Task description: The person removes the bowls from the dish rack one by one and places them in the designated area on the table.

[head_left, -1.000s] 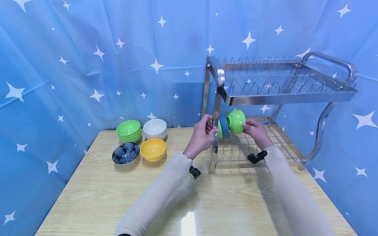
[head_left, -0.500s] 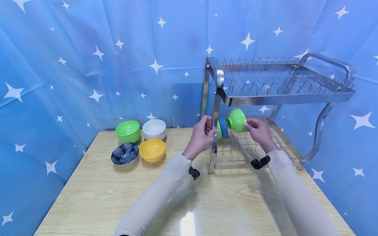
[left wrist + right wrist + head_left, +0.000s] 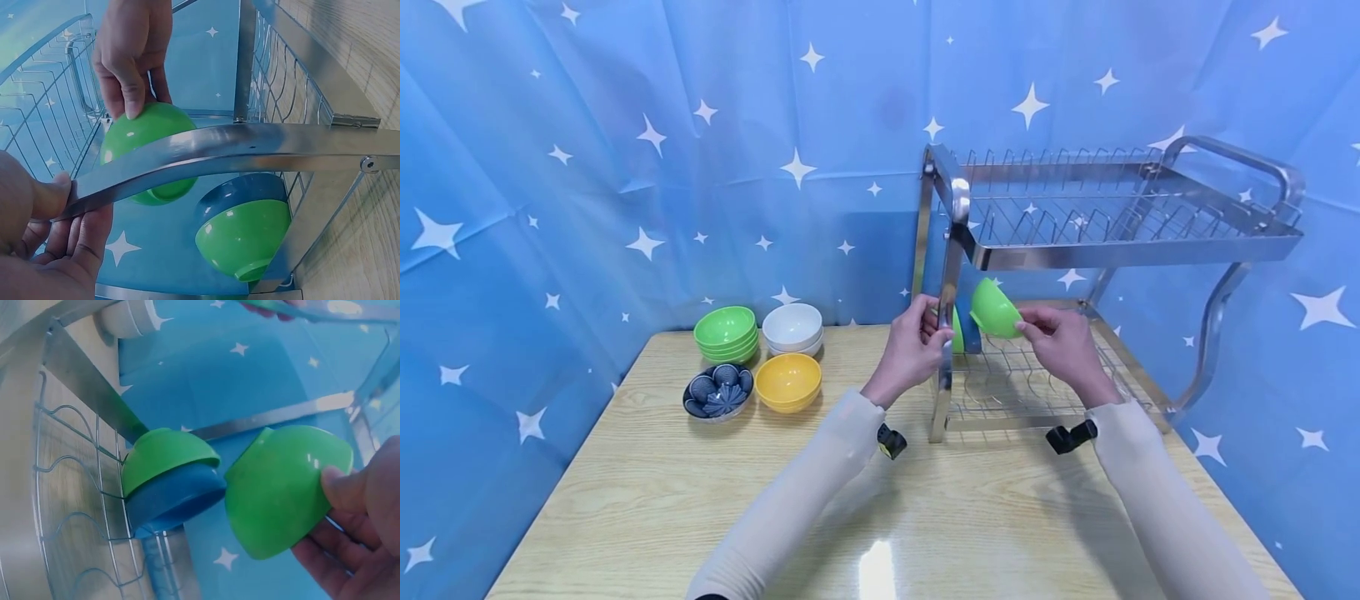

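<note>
My right hand [image 3: 1063, 346] pinches a bright green bowl [image 3: 995, 310] near its rim, thumb on the outside. This bowl is held tilted inside the rack, under the upper tier, its foot toward the left. My left hand [image 3: 913, 343] grips the left front metal post of the dish rack [image 3: 950, 287], thumb and fingers wrapped round it. On the lower tier, at the left end, a blue bowl [image 3: 169, 500] and another green bowl [image 3: 164, 456] stand on edge, nested together. In the right wrist view the held bowl is close beside the blue one.
On the table's left stand stacked green bowls [image 3: 726, 327], white bowls [image 3: 793, 327], yellow bowls [image 3: 788, 382] and a dark patterned bowl [image 3: 718, 392]. The rack's upper tier [image 3: 1120, 252] overhangs the right hand. Wire loops [image 3: 1000, 387] line the lower tier.
The green bowl in my right hand has tipped, its rim turning upward and its foot lower. My right wrist has shifted slightly right and nearer. The left hand stays on the post.
</note>
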### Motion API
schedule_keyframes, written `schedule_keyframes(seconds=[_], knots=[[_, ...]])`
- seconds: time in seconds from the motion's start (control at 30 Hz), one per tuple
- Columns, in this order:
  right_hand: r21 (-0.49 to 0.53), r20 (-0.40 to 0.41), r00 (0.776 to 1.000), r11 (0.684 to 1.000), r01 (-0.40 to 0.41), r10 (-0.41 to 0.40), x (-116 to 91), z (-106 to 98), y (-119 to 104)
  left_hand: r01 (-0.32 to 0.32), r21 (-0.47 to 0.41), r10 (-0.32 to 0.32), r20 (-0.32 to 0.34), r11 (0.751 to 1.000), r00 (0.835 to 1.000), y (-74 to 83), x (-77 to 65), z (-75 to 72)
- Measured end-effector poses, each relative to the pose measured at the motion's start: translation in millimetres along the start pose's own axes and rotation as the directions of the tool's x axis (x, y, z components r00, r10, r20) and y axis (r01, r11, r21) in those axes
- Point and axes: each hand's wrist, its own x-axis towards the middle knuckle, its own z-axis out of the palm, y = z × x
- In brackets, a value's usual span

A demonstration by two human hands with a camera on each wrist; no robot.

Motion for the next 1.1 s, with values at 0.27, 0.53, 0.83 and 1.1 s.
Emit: schedule_keyframes(seconds=[0.27, 0.53, 0.83, 1.1], knots=[[-0.045, -0.057, 0.978, 0.979, 0.199, -0.201, -18, -4, -12, 0.022, -0.021, -0.022, 0.005, 1.000, 1.000, 0.2, -0.3, -0.2], [-0.167, -0.131, 0.857, 0.863, 0.476, -0.498, -33, -10, -16, 0.036, -0.023, -0.036, 0.001, 0.999, 0.999, 0.2, -0.2, -1.4], [-0.186, -0.125, 0.741, 0.749, 0.636, -0.660, -47, -21, -19, 0.001, 0.031, -0.003, 0.067, 1.000, 0.998, -1.4, -1.7, -9.9], [-0.179, -0.112, 0.702, 0.710, 0.682, -0.703, -63, -29, -26, -0.090, 0.169, 0.074, 0.096, 0.982, 0.993, 0.2, -13.5, -29.5]])
